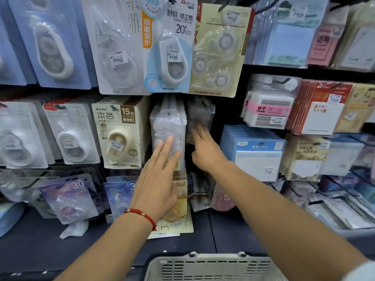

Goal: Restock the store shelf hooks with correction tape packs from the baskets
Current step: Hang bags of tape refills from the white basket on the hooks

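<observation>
I see even, cool light from above, with glare on the clear blister packs [121, 57] hanging above the basket [211, 266]. My right hand [205, 151] smears with motion blur, and pack edges bow toward the frame corners.

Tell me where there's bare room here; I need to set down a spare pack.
Free: the dark ledge right of the fallen beige pack, and the stretch between the purple pack and the basket. The hooks above are crowded; both hands fill the middle gap.
</observation>
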The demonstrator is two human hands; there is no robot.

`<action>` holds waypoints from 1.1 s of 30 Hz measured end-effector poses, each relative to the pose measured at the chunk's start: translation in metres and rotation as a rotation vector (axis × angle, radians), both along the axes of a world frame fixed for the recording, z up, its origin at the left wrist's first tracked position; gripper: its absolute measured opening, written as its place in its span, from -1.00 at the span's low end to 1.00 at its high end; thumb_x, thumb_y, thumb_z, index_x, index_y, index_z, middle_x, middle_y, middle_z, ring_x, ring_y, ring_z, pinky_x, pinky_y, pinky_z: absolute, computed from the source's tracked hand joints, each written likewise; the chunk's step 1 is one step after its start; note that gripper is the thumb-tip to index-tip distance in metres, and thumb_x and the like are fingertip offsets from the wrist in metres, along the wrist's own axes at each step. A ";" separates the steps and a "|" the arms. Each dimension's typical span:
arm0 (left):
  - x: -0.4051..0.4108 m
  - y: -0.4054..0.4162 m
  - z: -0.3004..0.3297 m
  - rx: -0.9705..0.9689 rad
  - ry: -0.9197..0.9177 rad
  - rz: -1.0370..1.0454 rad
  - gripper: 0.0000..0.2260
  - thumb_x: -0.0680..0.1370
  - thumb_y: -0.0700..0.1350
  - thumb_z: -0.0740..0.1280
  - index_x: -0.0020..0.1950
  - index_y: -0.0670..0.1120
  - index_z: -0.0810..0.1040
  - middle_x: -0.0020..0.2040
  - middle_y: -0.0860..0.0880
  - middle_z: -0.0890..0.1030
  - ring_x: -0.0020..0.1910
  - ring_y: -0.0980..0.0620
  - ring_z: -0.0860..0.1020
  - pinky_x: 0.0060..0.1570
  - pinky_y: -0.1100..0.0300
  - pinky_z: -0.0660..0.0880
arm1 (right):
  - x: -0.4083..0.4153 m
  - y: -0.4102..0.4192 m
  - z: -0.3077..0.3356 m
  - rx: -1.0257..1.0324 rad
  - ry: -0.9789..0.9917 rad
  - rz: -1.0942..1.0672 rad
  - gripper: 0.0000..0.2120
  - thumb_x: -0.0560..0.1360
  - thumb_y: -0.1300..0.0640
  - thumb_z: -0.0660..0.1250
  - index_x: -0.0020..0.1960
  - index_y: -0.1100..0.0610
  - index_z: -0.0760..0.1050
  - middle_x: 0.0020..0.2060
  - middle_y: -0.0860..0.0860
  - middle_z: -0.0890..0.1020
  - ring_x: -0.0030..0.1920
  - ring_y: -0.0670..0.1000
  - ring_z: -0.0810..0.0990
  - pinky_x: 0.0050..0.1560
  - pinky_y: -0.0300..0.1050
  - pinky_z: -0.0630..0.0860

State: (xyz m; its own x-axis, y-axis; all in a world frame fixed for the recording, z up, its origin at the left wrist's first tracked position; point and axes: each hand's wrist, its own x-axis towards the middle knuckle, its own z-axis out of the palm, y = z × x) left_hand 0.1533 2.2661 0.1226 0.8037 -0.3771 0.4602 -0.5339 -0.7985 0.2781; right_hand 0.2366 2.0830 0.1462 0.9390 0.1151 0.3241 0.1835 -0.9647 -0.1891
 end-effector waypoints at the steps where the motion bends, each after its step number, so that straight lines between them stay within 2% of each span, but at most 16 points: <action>1: 0.000 0.001 -0.001 0.004 -0.007 -0.004 -0.20 0.52 -0.25 0.38 0.69 0.04 0.10 0.67 0.11 -0.34 0.65 0.11 -0.34 0.62 0.10 0.13 | 0.004 -0.001 0.002 0.007 0.008 -0.003 -0.18 0.52 0.35 0.30 0.68 0.20 0.01 0.69 0.13 -0.01 0.68 0.15 -0.03 0.56 0.12 0.27; 5: -0.002 0.002 -0.005 -0.026 -0.004 -0.033 -0.24 0.53 -0.28 0.37 0.67 0.04 0.15 0.70 0.10 -0.23 0.67 0.10 -0.25 0.57 0.15 0.11 | -0.013 -0.007 -0.002 0.149 -0.001 0.025 -0.31 0.57 0.35 0.25 0.66 0.18 0.16 0.68 0.14 0.05 0.65 0.15 0.13 0.54 -0.03 0.25; 7: -0.004 0.004 -0.012 -0.030 0.022 -0.050 -0.26 0.55 -0.27 0.36 0.68 0.02 0.16 0.71 0.08 -0.12 0.68 0.06 -0.15 0.56 0.17 0.07 | -0.041 -0.018 -0.011 0.174 -0.074 0.090 -0.47 0.58 0.33 0.24 0.55 0.21 0.36 0.61 0.16 0.26 0.58 0.15 0.30 0.49 -0.10 0.27; 10: -0.010 0.010 -0.027 0.019 0.106 -0.095 -0.28 0.53 -0.27 0.38 0.66 -0.06 0.22 0.68 -0.04 0.17 0.66 -0.06 0.10 0.56 0.21 0.02 | -0.095 -0.047 -0.028 0.160 -0.164 0.264 -0.67 0.56 0.28 0.26 0.29 0.16 0.59 0.26 0.05 0.61 0.19 0.08 0.62 0.22 -0.05 0.53; 12: -0.022 0.012 -0.042 0.056 0.206 -0.138 -0.32 0.49 -0.29 0.40 0.61 -0.11 0.33 0.55 -0.15 0.40 0.54 -0.16 0.31 0.51 0.15 0.18 | -0.130 -0.071 -0.046 0.116 -0.051 0.288 -0.72 0.55 0.13 0.23 0.20 0.08 0.61 0.04 -0.01 0.69 -0.02 0.06 0.67 0.04 -0.03 0.59; 14: -0.040 0.012 -0.062 0.157 0.294 -0.185 -0.40 0.49 -0.28 0.38 0.55 -0.13 0.43 0.45 -0.17 0.52 0.44 -0.21 0.42 0.43 0.05 0.31 | -0.158 -0.092 -0.074 0.051 0.192 0.241 -0.71 0.55 0.04 0.21 0.18 0.04 0.61 -0.08 -0.02 0.71 -0.10 0.07 0.67 -0.04 -0.02 0.58; 15: -0.050 0.013 -0.074 0.236 0.333 -0.211 -0.45 0.51 -0.26 0.37 0.52 -0.11 0.46 0.44 -0.15 0.53 0.44 -0.20 0.43 0.42 0.02 0.34 | -0.168 -0.102 -0.092 -0.001 0.341 0.209 -0.72 0.57 0.04 0.23 0.20 0.05 0.62 -0.06 0.00 0.73 -0.06 0.09 0.68 -0.03 -0.02 0.57; 18: -0.083 0.011 -0.111 0.521 0.463 -0.296 -0.50 0.58 -0.15 0.33 0.54 0.01 0.42 0.46 -0.02 0.49 0.45 -0.10 0.40 0.38 -0.02 0.40 | -0.196 -0.123 -0.162 -0.216 0.799 0.112 -0.69 0.61 0.06 0.28 0.33 0.04 0.58 0.19 0.06 0.69 0.20 0.15 0.62 0.18 -0.04 0.53; 21: -0.113 0.001 -0.149 0.687 0.577 -0.354 -0.50 0.60 -0.12 0.30 0.55 0.05 0.39 0.50 0.00 0.46 0.48 -0.06 0.37 0.43 0.02 0.36 | -0.227 -0.131 -0.234 -0.275 1.066 0.053 -0.63 0.63 0.04 0.30 0.40 0.11 0.54 0.35 0.11 0.60 0.32 0.17 0.56 0.34 0.03 0.50; 26: -0.160 -0.018 -0.205 0.662 0.828 -0.290 -0.55 0.64 -0.10 0.27 0.55 0.05 0.39 0.49 -0.05 0.46 0.48 -0.08 0.35 0.43 -0.03 0.37 | -0.276 -0.129 -0.322 -0.360 1.094 0.055 -0.43 0.65 -0.09 0.30 0.59 0.08 0.30 0.52 0.09 0.43 0.47 0.15 0.45 0.45 0.12 0.41; 29: -0.176 -0.025 -0.224 0.593 0.954 -0.225 -0.56 0.64 -0.10 0.28 0.54 0.05 0.40 0.47 -0.07 0.48 0.49 -0.08 0.36 0.41 -0.01 0.40 | -0.285 -0.113 -0.349 -0.186 1.118 0.066 -0.26 0.63 -0.07 0.35 0.67 0.10 0.11 0.62 0.08 0.27 0.56 0.14 0.34 0.53 0.11 0.29; 31: -0.180 -0.025 -0.231 0.559 1.008 -0.188 -0.57 0.64 -0.11 0.30 0.52 0.05 0.42 0.43 -0.08 0.51 0.46 -0.08 0.40 0.38 0.03 0.43 | -0.286 -0.100 -0.362 -0.100 1.135 0.029 -0.16 0.61 -0.04 0.40 0.69 0.11 0.00 0.61 0.11 0.28 0.53 0.17 0.37 0.50 0.12 0.34; 33: -0.179 -0.024 -0.234 0.520 1.043 -0.149 -0.58 0.64 -0.12 0.31 0.50 0.05 0.44 0.42 -0.08 0.51 0.41 -0.06 0.46 0.36 0.06 0.45 | -0.286 -0.089 -0.373 -0.141 1.092 -0.002 -0.13 0.57 -0.01 0.45 0.68 0.11 0.00 0.52 0.17 0.36 0.47 0.22 0.42 0.44 0.15 0.41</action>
